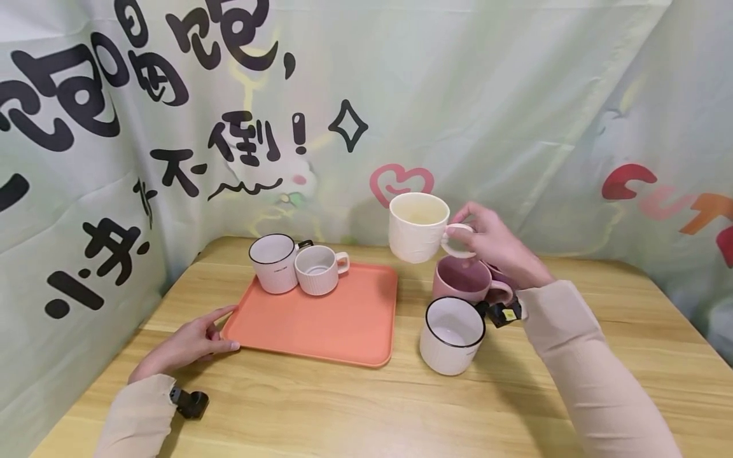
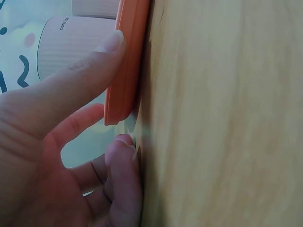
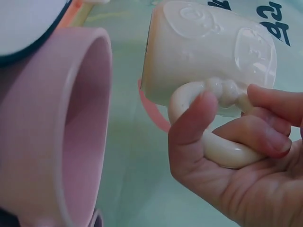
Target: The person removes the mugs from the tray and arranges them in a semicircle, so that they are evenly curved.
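My right hand (image 1: 491, 242) holds a cream mug (image 1: 418, 229) by its ring-shaped handle, up in the air above the table. In the right wrist view, fingers curl through the handle (image 3: 232, 153), and raised shapes mark the mug's side. Below it stands a pink mug (image 1: 460, 280), with a white black-rimmed mug (image 1: 452, 337) in front. At the near left corner of the orange tray (image 1: 321, 324), my left hand (image 1: 186, 343) pinches the edge, thumb on the rim. On the tray's back left stand another white black-rimmed mug (image 1: 273, 264) and a small ribbed white cup (image 1: 318, 271).
A wooden table (image 1: 321, 413) lies under everything. Behind it hangs a pale printed cloth (image 1: 487, 95) with black lettering. Another purplish-pink thing (image 1: 499, 272) shows partly behind the right hand, mostly hidden.
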Motion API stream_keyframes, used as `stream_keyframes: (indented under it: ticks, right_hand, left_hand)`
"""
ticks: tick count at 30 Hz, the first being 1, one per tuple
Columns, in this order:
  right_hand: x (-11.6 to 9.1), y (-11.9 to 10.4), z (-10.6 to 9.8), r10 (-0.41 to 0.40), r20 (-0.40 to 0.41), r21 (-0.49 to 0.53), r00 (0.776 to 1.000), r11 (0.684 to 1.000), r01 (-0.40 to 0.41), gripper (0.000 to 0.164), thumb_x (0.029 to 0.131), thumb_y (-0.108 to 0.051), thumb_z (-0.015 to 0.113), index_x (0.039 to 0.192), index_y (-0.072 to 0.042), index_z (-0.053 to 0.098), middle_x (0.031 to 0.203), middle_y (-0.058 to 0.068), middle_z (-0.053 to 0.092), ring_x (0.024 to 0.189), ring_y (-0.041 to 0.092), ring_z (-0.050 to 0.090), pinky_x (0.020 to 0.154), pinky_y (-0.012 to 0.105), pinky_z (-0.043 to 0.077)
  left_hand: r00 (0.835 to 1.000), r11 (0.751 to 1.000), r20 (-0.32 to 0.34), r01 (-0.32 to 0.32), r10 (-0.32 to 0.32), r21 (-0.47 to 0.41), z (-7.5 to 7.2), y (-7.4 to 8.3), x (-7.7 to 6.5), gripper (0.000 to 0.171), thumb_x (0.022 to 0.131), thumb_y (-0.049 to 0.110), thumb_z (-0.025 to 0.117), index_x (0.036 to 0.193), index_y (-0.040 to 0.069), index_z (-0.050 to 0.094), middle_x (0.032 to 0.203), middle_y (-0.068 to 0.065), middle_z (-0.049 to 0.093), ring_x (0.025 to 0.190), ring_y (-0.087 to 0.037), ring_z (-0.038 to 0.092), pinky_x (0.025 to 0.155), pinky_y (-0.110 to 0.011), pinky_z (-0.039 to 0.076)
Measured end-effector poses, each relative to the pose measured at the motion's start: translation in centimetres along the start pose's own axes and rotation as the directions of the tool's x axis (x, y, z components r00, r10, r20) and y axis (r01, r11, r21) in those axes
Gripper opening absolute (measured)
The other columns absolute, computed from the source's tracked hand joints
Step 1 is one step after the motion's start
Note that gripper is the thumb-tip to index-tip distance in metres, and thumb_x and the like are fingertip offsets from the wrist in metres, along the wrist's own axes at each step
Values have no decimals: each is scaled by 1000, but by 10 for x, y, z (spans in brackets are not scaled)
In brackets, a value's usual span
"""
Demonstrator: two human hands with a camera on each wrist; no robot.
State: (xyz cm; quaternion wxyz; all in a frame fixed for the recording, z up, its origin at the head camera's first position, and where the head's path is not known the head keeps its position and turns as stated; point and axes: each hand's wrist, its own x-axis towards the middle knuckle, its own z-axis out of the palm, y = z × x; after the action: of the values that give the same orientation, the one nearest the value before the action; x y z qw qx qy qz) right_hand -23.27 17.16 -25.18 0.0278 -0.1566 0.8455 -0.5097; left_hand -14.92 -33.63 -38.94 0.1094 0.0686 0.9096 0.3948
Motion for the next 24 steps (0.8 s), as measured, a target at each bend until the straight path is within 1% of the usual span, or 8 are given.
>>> stream_keyframes:
  ticks: [1,4,9,14,16,20,21,24]
  right_hand:
    - [-1,1,-2,-6,-8,-11,1000,1000,6,19,103,-5,56,114,6,44,78,13,60,66,18,60,57,34,56]
    - [-5,4,-6,-26,-18,-30,999,999,26,19,103,-4,56,114,7,45,77,12,60,65,15,60,56,34,57]
    - [-10,7,-12,-34,-34,-29,999,999,33,18,103,-4,57,113,7,47,81,12,65,67,13,61,56,34,57]
    - [-17,10,-19,-36,-61,-33,997,999,34,18,103,-7,58,112,6,49,85,10,62,66,12,52,63,39,60]
    - [-20,11,-21,-44,-61,-28,997,999,42,19,103,-8,58,112,7,49,81,8,57,64,12,46,64,40,60]
    - [-27,14,-26,-46,-74,-16,996,999,45,22,104,-10,58,114,7,49,70,4,45,63,12,45,64,39,60]
    - [-29,14,-27,-44,-79,-19,996,999,43,23,104,-12,58,116,6,49,67,3,40,61,13,43,64,38,60]
    - [-35,17,-32,-41,-107,-31,993,999,38,25,105,-15,58,118,4,50,64,1,36,60,13,41,62,36,58]
  left_hand:
    - [1000,1000,1,0,0,0,0,0,0,90,88,24,82,154,-9,30,74,-5,48,58,-17,49,53,-27,41]
    - [1000,1000,1,5,-5,-8,0,1,1,89,89,23,81,154,-9,30,74,-5,48,58,-16,48,53,-27,41]
    - [1000,1000,0,3,-3,-6,0,1,0,88,90,21,80,154,-10,28,75,-5,47,58,-16,47,53,-27,41]
    - [1000,1000,4,21,-21,-20,0,0,0,89,89,22,81,154,-9,29,75,-5,48,58,-16,48,53,-27,42]
    - [1000,999,5,24,-24,-26,0,0,1,90,88,22,82,154,-8,29,74,-6,48,58,-17,48,54,-27,42]
    - [1000,1000,3,20,-20,-24,0,-1,0,90,88,23,82,154,-8,30,75,-6,48,59,-17,48,54,-27,43]
    - [1000,1000,3,20,-19,-24,0,-1,0,90,88,23,82,154,-8,29,75,-6,48,59,-17,48,54,-27,43]
    - [1000,1000,5,19,-18,-25,1,-1,0,90,88,23,82,154,-8,29,75,-6,48,59,-17,48,54,-27,43]
